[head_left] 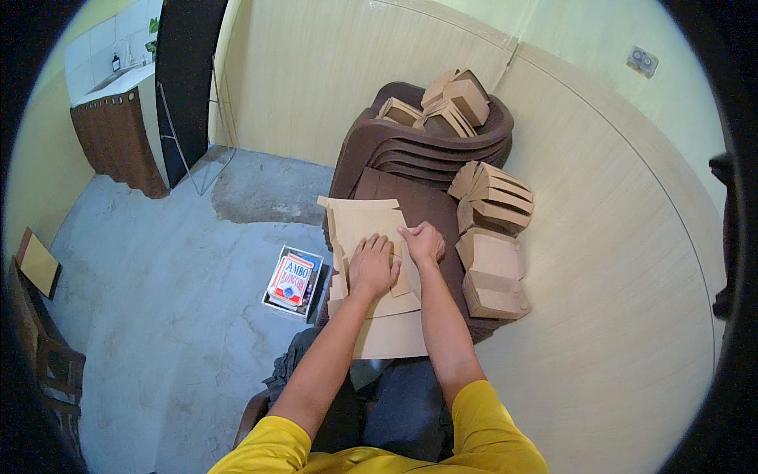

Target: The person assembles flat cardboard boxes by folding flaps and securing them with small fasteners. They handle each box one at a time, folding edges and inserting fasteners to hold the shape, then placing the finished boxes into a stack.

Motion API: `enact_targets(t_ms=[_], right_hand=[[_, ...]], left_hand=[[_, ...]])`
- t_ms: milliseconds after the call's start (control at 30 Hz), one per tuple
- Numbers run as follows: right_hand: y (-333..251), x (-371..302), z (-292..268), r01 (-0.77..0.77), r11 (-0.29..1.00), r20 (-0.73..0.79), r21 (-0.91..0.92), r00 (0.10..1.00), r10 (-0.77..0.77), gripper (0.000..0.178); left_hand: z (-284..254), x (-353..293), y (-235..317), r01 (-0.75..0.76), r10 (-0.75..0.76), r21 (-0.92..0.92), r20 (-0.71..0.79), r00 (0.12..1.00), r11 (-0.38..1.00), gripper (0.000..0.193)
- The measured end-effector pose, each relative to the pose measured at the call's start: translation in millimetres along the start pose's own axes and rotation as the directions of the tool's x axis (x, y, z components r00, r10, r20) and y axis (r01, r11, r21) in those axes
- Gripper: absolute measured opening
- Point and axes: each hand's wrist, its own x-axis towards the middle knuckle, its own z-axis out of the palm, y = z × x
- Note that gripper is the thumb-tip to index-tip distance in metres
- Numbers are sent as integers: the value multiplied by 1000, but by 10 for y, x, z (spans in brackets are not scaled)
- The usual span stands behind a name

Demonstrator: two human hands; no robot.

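Observation:
A flat brown cardboard box blank [363,215] with creased flaps lies across the seat of a stack of brown plastic chairs [379,183]. My left hand [373,267] presses down on the blank, palm down, fingers stretched out. To its right, my right hand [424,243] is closed on the blank's right edge, the thumb on top and the other fingers curled. What lies under that hand is partly hidden. Another flat cardboard sheet [391,340] shows beneath the blank, toward my lap.
Folded cardboard boxes [491,197] and an open cardboard box [493,272] sit along the right side of the chairs. More cardboard pieces [454,103] rest at the back. A white bin [286,306] of packets stands on the floor at left. A wall [600,261] borders the right.

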Motion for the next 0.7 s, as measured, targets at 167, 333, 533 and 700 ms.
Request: enact_targets(t_ms=[167, 333, 533, 700], right_hand=[[-166, 118, 85, 32, 988, 40, -150, 999, -26, 41], [-205, 199, 131, -11, 993, 151, 121, 989, -7, 35], [-72, 97, 161, 452, 874, 129, 178, 870, -476, 30], [93, -92, 16, 455, 837, 216, 305, 822, -526, 53]], left_hand=[[-15, -6, 31, 8, -8, 8, 16, 1000, 1000, 59], [6, 21, 36, 40, -53, 131, 96, 994, 991, 63], [45, 29, 27, 52, -66, 164, 82, 994, 985, 75], [3, 107, 50, 121, -137, 130, 119, 983, 984, 85]])
